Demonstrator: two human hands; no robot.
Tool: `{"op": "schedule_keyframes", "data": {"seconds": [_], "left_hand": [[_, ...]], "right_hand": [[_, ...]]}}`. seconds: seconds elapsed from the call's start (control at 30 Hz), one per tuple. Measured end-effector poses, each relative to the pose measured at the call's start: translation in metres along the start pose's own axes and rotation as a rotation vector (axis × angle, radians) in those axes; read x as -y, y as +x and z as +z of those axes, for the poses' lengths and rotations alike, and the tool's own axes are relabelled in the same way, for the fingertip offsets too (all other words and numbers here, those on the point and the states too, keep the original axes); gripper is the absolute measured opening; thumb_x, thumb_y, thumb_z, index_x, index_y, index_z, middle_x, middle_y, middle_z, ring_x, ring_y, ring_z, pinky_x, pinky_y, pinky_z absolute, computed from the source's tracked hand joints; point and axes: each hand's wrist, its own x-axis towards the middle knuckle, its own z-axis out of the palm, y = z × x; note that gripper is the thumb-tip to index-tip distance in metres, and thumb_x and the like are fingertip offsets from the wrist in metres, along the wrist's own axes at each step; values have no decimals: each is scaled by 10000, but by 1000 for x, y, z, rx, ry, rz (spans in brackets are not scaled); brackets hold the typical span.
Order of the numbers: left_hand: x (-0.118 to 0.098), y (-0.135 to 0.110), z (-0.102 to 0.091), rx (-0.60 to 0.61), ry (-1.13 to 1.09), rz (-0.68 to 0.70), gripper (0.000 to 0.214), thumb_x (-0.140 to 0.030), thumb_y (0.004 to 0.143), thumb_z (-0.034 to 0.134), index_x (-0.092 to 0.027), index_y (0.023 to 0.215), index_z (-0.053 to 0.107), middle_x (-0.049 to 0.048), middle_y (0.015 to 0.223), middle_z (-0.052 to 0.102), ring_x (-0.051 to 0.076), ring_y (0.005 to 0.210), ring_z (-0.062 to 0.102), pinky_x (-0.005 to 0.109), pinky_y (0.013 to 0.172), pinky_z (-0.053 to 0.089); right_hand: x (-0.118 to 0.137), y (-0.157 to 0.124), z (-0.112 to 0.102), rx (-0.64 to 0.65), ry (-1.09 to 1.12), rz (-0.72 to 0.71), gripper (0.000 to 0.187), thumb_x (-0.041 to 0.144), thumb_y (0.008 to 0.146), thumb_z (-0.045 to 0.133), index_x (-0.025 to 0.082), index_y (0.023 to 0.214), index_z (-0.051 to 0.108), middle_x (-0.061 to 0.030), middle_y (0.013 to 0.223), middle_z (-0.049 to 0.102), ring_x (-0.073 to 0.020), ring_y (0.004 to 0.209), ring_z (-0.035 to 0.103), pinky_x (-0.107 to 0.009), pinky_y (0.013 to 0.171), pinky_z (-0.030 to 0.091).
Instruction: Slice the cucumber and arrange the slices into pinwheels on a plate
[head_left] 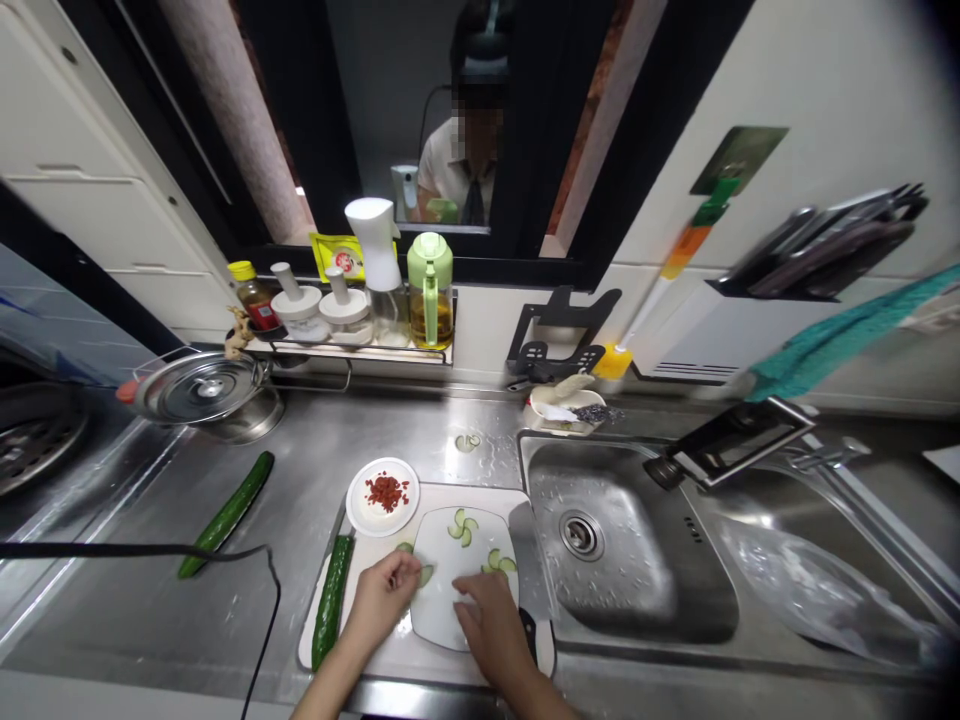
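Observation:
My left hand [386, 594] is closed in a pinch at the left edge of a white plate [439, 625], with a thin cucumber slice [426, 576] at its fingertips. Over the plate's right part, my right hand [489, 622] has thumb and index finger apart and holds nothing. Fanned cucumber slices [463, 527] lie at the plate's top, and another fan of slices [499, 563] is at its right. The plate rests on a cutting board [390, 660]. A cut cucumber [332, 602] lies along the board's left side. My right hand partly hides a knife [527, 630].
A small dish [360, 505] of red berries sits at the board's upper left. A whole cucumber [229, 513] lies farther left, near a lidded pot [244, 410] and a black cable [274, 580]. At right is the sink [645, 560]; behind stands a bottle rack [360, 350].

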Motion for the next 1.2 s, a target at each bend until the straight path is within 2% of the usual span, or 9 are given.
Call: {"op": "schedule_keyframes", "data": {"seconds": [0.1, 0.27, 0.4, 0.57, 0.63, 0.73, 0.87, 1.0, 1.2], "left_hand": [[-8, -3, 13, 110, -83, -20, 225, -384, 695, 599, -167, 730, 648, -35, 590, 525, 100, 576, 454, 204, 573, 340], [-11, -4, 27, 197, -221, -75, 279, -420, 650, 654, -156, 740, 651, -21, 616, 567, 98, 588, 470, 216, 594, 353], [-11, -4, 32, 270, -306, -151, 421, -549, 651, 635, -139, 742, 649, -28, 587, 561, 82, 549, 439, 217, 567, 324], [-13, -6, 39, 310, -422, -446, 608, -737, 586, 556, -144, 716, 592, -34, 576, 558, 41, 421, 351, 204, 443, 193], [-16, -8, 40, 333, -470, -561, 613, -727, 574, 584, -148, 778, 586, -36, 571, 566, 31, 390, 348, 194, 426, 144], [-19, -9, 42, 344, -562, -638, 567, -655, 577, 652, -147, 822, 590, -19, 597, 599, 27, 407, 397, 175, 428, 164], [-18, -6, 44, 348, -625, -626, 473, -498, 518, 767, -147, 782, 590, -13, 627, 619, 24, 444, 436, 164, 437, 206], [-12, 0, 48, 314, -542, -566, 422, -368, 504, 777, -148, 826, 615, -81, 487, 506, 29, 411, 372, 176, 426, 170], [1, 8, 55, 232, -339, -343, 299, -291, 554, 711, -132, 803, 673, -53, 548, 570, 64, 495, 457, 207, 529, 338]], "right_hand": [[4, 10, -1, -27, 105, 63, 254, 165, 768, 543, 192, 1000, 641, -63, 961, 664, -222, 948, 554, -352, 868, 389], [8, 16, -11, 39, 137, 230, 119, 205, 761, 544, 208, 738, 661, -16, 750, 661, -199, 815, 577, -306, 766, 395], [11, 14, -21, 53, 127, 272, 136, 196, 760, 524, 208, 697, 644, -1, 721, 649, -176, 779, 573, -273, 723, 384], [14, 8, -30, 20, 150, 229, 144, 192, 762, 511, 209, 697, 638, -10, 725, 646, -182, 788, 559, -281, 732, 378], [15, 6, -33, 9, 167, 189, 137, 195, 763, 515, 206, 707, 639, -14, 735, 646, -185, 796, 554, -288, 746, 377], [16, 3, -35, 12, 170, 150, 133, 218, 774, 519, 205, 714, 636, -20, 747, 646, -189, 808, 551, -299, 760, 376], [14, -2, -32, 9, 185, 174, 129, 226, 766, 521, 210, 706, 635, -14, 733, 645, -187, 801, 559, -296, 760, 384], [5, -6, -23, -3, 170, 293, 134, 213, 741, 514, 214, 698, 640, -6, 717, 652, -185, 770, 571, -284, 723, 396], [-10, -13, -4, 11, 185, 432, 131, 201, 723, 490, 209, 677, 612, -3, 660, 641, -170, 667, 585, -261, 641, 407]]}}
